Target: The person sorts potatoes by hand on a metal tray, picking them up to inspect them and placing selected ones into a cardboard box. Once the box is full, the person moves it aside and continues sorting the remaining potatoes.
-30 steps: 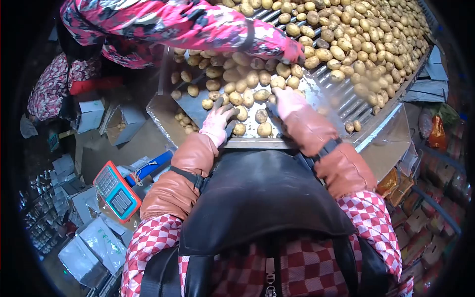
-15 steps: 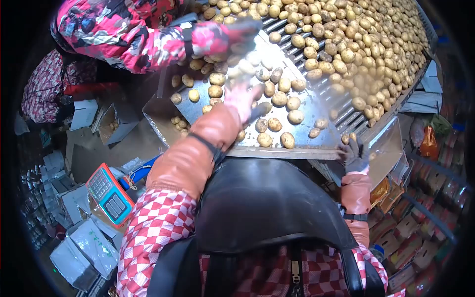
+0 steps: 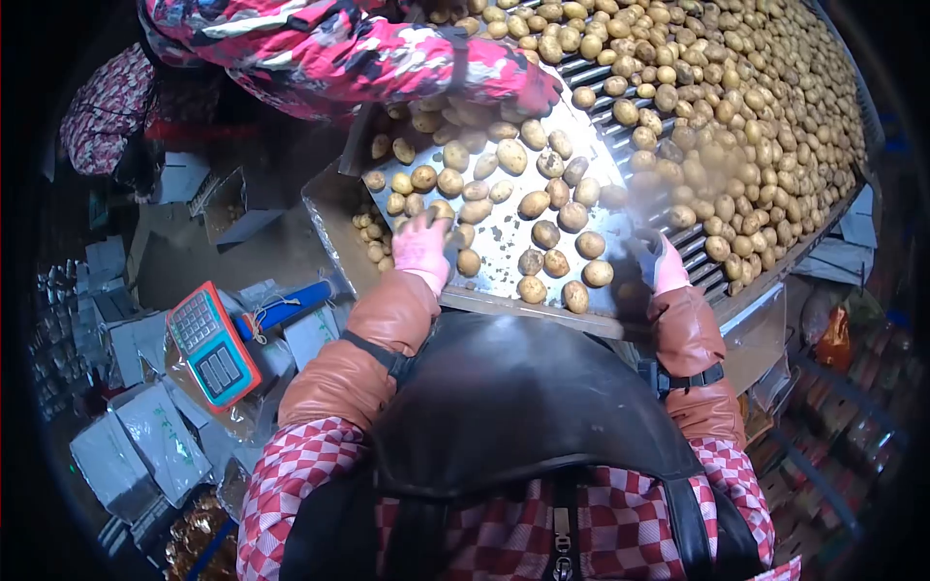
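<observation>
Notably, potatoes (image 3: 469,262) beside the loosely spread left hand (image 3: 420,248) could roll off the tray (image 3: 497,279) if knocked; grip of right hand (image 3: 665,267) indeterminable.

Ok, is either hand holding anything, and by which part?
Cannot be told: the left hand hides what is under it among the potatoes; the right hand is blurred, with no held potato visible.
</observation>
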Demonstrator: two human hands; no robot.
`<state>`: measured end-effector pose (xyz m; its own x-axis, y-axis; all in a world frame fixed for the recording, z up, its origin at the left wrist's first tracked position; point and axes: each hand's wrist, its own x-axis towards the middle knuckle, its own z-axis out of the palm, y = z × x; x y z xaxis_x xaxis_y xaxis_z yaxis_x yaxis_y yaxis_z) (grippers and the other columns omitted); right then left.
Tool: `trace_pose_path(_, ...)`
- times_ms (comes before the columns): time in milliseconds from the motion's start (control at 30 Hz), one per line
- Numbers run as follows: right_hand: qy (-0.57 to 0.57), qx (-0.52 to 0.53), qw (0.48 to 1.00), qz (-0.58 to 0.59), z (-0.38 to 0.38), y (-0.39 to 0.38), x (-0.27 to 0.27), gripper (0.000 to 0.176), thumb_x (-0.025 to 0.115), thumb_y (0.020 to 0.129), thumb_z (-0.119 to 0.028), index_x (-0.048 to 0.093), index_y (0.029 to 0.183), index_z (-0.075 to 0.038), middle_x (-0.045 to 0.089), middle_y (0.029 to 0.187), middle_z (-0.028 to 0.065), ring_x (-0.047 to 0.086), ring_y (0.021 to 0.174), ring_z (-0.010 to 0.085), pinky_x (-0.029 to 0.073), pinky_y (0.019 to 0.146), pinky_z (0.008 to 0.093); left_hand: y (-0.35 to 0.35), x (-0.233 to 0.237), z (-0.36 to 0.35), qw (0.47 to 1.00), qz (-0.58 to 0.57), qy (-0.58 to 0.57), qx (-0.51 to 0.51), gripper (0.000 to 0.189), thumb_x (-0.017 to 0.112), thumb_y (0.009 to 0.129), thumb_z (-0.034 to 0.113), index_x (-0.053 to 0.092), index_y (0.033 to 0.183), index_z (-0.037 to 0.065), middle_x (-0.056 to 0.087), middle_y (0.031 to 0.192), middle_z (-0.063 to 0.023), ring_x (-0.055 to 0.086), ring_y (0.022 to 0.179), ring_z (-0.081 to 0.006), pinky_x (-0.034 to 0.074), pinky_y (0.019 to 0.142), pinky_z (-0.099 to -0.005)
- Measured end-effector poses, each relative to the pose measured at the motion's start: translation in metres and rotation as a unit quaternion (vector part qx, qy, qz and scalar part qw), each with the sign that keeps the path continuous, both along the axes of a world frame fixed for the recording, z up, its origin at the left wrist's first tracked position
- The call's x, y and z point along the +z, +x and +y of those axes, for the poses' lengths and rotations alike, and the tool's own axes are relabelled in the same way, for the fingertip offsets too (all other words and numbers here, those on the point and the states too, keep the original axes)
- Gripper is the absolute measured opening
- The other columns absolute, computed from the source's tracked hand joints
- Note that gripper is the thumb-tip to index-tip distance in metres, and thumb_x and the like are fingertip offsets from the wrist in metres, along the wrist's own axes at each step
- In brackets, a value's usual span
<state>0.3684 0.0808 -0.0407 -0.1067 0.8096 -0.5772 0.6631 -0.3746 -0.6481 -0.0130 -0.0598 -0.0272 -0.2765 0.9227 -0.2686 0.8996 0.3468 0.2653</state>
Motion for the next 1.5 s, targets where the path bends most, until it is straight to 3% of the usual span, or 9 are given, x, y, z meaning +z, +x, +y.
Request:
trace_pose_path(233,-0.069,0.268,0.961,-0.005,-0.029,-0.053,-0.023,0.038,0.07,0.092,-0.02,0.062,0.127,-0.006,0.071,0.107,0.0116,0.066,0.096,0.0157,0.053,0.081,0.0305,0.037,0.028,0.112,0.982,-0.061,0.082,-0.156,0.05,0.063,0.084,0.012,0.056,0.133,0.017,0.049,0.142,-0.0168,0.051,0.127,-0.034,0.041,0.105,-0.0448)
trace_pose_path(600,-0.283,-0.032,0.869,0.405,0.016,-0.077,0.034,0.053,0.059,0.1,-0.03,0.043,0.147,-0.012,0.06,0.126,0.0092,0.062,0.107,0.021,0.056,0.083,0.0357,0.039,0.02,0.152,0.964,-0.215,-0.094,0.128,0.05,0.072,0.086,0.034,0.06,0.127,0.008,0.066,0.123,-0.0201,0.064,0.113,-0.0331,0.049,0.097,-0.0419)
trace_pose_path(767,-0.379,-0.115,0.721,0.57,0.014,-0.099,0.013,0.055,0.056,0.101,-0.035,0.04,0.148,-0.011,0.054,0.133,0.0113,0.058,0.116,0.0236,0.056,0.087,0.0402,0.024,0.021,0.154,0.976,-0.16,0.123,-0.076,0.051,0.074,0.083,0.035,0.063,0.126,0.009,0.066,0.122,-0.019,0.062,0.116,-0.0352,0.048,0.1,-0.0407)
trace_pose_path(867,-0.362,-0.113,0.734,0.563,0.019,-0.09,0.0,0.051,0.058,0.1,-0.034,0.045,0.144,-0.013,0.058,0.123,0.0086,0.06,0.108,0.0239,0.056,0.085,0.0385,0.014,0.024,0.198,0.98,0.036,0.181,0.071,0.046,0.071,0.083,0.034,0.061,0.126,0.018,0.05,0.137,-0.0178,0.042,0.135,-0.0352,0.04,0.104,-0.0551)
trace_pose_path(1000,-0.324,-0.155,0.728,0.584,0.027,-0.083,0.007,0.042,0.06,0.098,-0.037,0.057,0.118,-0.001,0.062,0.092,0.0105,0.063,0.091,0.0218,0.055,0.077,0.0349,0.026,-0.022,0.18,0.994,0.042,0.056,-0.085,0.067,0.067,0.084,0.05,0.049,0.143,0.024,0.033,0.156,-0.0155,0.021,0.147,-0.0418,0.022,0.117,-0.0599)
trace_pose_path(1200,-0.111,-0.017,0.983,0.146,0.075,-0.063,0.037,0.036,0.067,0.093,-0.031,0.07,0.108,0.001,0.068,0.088,0.0086,0.063,0.075,0.0159,0.051,0.071,0.0289,-0.01,-0.012,0.098,0.985,-0.098,0.078,-0.121,0.057,0.068,0.086,0.034,0.052,0.14,0.025,0.052,0.141,-0.0158,0.047,0.131,-0.0368,0.037,0.108,-0.0527)
trace_pose_path(1300,0.195,0.048,0.979,0.02,0.087,-0.06,0.007,0.038,0.071,0.086,-0.017,0.066,0.122,-0.004,0.07,0.103,0.0141,0.066,0.101,0.0275,0.052,0.091,0.0345,-0.08,-0.028,0.116,0.982,-0.026,0.18,-0.055,0.051,0.066,0.088,0.036,0.056,0.136,0.024,0.058,0.132,-0.0177,0.057,0.118,-0.0355,0.044,0.102,-0.0475)
trace_pose_path(1400,0.223,0.178,0.955,-0.076,0.077,-0.073,-0.001,0.046,0.071,0.082,-0.016,0.064,0.127,-0.008,0.065,0.119,0.0211,0.063,0.109,0.0377,0.051,0.096,0.0421,-0.106,-0.027,0.177,0.953,0.219,0.182,0.103,0.055,0.063,0.09,0.044,0.054,0.139,0.023,0.058,0.133,-0.0214,0.062,0.112,-0.0384,0.047,0.099,-0.0455)
trace_pose_path(1500,0.197,0.296,0.932,-0.07,0.035,-0.099,0.011,0.061,0.071,0.081,-0.023,0.053,0.138,-0.01,0.06,0.13,0.0188,0.058,0.118,0.0371,0.047,0.102,0.0435,-0.092,-0.02,0.196,0.987,0.087,0.073,0.118,0.058,0.063,0.09,0.047,0.052,0.142,0.024,0.047,0.145,-0.0217,0.045,0.13,-0.0395,0.039,0.107,-0.0473)
